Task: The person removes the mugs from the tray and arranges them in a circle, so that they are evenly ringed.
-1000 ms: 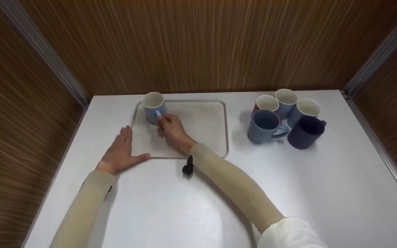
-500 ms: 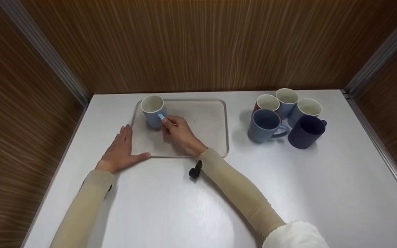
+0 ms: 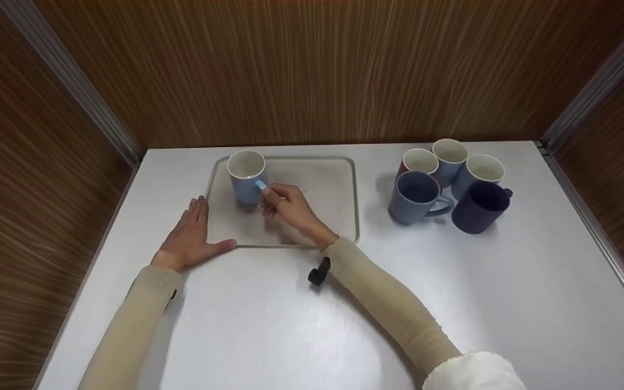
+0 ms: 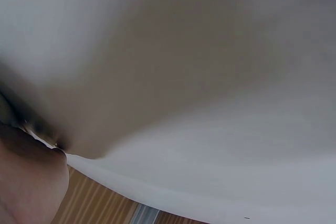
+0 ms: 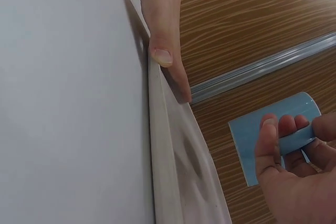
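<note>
My right hand [image 3: 293, 208] grips the handle of a light blue mug [image 3: 248, 187] with a white inside. In the head view the mug is upright over the left part of a pale rectangular tray [image 3: 312, 216]. The right wrist view shows fingers curled round the handle, with the mug's blue side [image 5: 249, 140] raised above the tray surface. My left hand [image 3: 190, 241] lies flat at the tray's front left corner, fingers straight along the left edge and thumb at the front rim. In the left wrist view little of that hand shows.
To the right of the tray several mugs stand in a cluster: a grey-blue mug [image 3: 412, 203] and a dark purple mug [image 3: 477, 211] in front, a red mug [image 3: 420, 162] and two blue ones behind. Wood-patterned panels [image 3: 312, 70] enclose the white table [image 3: 268, 319] at the back and sides.
My right hand has drawn the light blue mug slightly toward me and to the right, over the tray. My left hand and the other mugs have stayed put.
</note>
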A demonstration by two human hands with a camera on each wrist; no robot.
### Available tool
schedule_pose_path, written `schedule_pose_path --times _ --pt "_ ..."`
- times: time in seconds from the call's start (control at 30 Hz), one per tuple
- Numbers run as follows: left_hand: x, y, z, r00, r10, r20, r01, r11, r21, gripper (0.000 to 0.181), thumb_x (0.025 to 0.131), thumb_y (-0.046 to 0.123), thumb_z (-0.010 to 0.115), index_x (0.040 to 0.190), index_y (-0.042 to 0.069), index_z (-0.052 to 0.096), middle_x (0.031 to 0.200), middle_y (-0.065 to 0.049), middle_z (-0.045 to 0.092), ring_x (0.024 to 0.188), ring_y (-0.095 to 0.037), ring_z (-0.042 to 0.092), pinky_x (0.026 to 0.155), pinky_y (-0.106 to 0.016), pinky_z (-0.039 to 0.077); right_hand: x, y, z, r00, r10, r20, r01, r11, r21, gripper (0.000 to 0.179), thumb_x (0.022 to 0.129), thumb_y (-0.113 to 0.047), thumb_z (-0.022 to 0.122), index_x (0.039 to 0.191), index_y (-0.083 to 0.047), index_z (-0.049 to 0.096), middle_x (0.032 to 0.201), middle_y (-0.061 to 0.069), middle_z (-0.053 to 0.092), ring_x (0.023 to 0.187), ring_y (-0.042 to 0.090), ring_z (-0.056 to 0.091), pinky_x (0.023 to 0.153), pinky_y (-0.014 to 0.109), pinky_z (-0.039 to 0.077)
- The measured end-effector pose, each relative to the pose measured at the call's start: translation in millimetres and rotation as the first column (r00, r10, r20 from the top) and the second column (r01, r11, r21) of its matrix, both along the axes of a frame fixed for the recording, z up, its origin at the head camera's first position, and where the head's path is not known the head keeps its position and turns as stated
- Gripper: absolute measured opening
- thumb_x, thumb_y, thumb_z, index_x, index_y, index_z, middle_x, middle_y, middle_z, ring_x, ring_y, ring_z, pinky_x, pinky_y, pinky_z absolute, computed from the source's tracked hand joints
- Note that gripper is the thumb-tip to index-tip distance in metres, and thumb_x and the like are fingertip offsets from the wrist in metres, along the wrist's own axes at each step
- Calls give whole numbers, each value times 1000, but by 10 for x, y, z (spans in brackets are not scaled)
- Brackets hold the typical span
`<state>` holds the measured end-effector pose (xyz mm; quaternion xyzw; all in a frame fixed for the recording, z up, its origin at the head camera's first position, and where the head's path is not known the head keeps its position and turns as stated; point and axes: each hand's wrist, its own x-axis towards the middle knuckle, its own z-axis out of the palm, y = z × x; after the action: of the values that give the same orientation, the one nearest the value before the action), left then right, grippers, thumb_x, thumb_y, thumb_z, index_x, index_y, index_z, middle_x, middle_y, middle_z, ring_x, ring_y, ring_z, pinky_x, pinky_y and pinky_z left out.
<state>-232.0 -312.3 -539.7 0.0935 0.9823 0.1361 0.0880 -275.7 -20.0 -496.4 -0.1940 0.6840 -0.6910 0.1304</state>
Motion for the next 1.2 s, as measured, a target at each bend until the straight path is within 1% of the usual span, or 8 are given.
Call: schedule_pose_path --times 0.07,0.17,0.37,0.47,0.73,0.8,1.1,1.2 --pt "1 2 6 1000 -3 -1 3 1000 -2 141 84 96 50 169 -3 -5 179 -23 -6 167 -39 -6 136 -56 8 21 54 10 1000 -2 -6 2 1000 -8 37 113 -16 52 113 18 66 91 7 67 78 13 67 73 31 60" --pt "-3 3 5 1000 -6 -6 6 1000 -3 141 84 95 51 169 -4 -5 179 -23 -5 167 -39 -5 136 -55 8 53 141 17 1000 -1 -25 1 1000 -10 38 113 -17 53 112 18 66 90 5 67 76 12 68 76 40 62" --pt "4 1 20 1000 -13 -9 13 1000 9 142 85 93 54 168 -6 -4 178 -25 -4 167 -40 -4 137 -53 6 125 322 32 998 -10 -59 9 1000 -12 29 113 -19 55 101 3 71 89 8 68 76 14 70 81 58 61" --pt "10 3 22 1000 -15 -3 16 1000 4 142 85 94 53 168 -6 -3 178 -25 -4 167 -40 -4 137 -53 6 172 428 41 998 -18 -57 17 1000 -13 26 112 -18 56 99 -1 72 89 10 68 76 16 70 79 56 62" --pt "6 12 23 1000 -15 -10 15 1000 5 141 85 93 53 168 -6 -3 178 -25 -3 167 -41 -4 137 -54 6 306 710 75 999 2 -51 -2 1000 3 27 113 -17 55 101 1 72 90 9 68 76 16 71 73 36 63" --pt "2 11 26 1000 -17 -8 17 1000 3 141 85 93 53 168 -6 -3 178 -25 -4 167 -41 -4 137 -54 6 333 771 77 999 7 -50 -7 1000 -2 27 113 -16 55 101 2 71 91 13 68 76 16 72 72 33 63" --pt "8 11 35 1000 -10 -16 10 1000 7 141 85 93 54 168 -5 -3 179 -24 -4 167 -41 -3 136 -57 9 431 945 74 998 20 -54 -21 1000 -12 28 113 -18 56 99 2 70 91 11 66 76 17 70 71 29 62" --pt "18 13 32 1000 -7 -7 7 1000 3 141 85 93 53 168 -6 -3 178 -25 -4 167 -41 -3 136 -56 8 469 994 73 998 30 -64 -31 999 -11 28 113 -17 56 98 3 70 91 19 66 75 18 71 71 31 62"
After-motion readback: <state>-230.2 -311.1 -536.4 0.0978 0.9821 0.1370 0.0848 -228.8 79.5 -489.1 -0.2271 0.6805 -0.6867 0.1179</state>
